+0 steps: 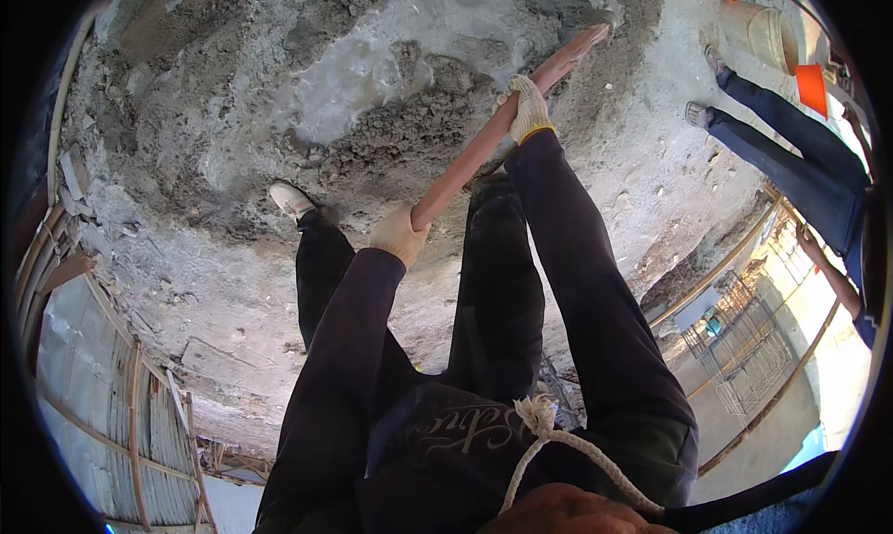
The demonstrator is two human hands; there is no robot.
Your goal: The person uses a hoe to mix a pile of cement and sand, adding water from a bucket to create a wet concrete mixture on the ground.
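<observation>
My left hand (399, 234), in a pale knit glove, grips the near end of a thick wooden handle (474, 147). Further up the same handle, my right hand (529, 110) is closed around it, in a glove with a yellow cuff. The handle belongs to what looks like a hoe; its metal blade (561, 5) lies low in the wet grey mix at the top of the view, partly covered. Around it spreads a bed of wet mortar or concrete (446, 108), with a watery pool (328, 91) and coarse dark lumps. My left shoe (291, 199) stands at its near edge.
On the right stands another person in dark trousers (760, 143) and sandals. Near them are a beige bucket (757, 35) and an orange bucket (811, 91). Wire mesh frames (739, 345) are at lower right. Corrugated sheeting (91, 352) with wooden poles is at lower left.
</observation>
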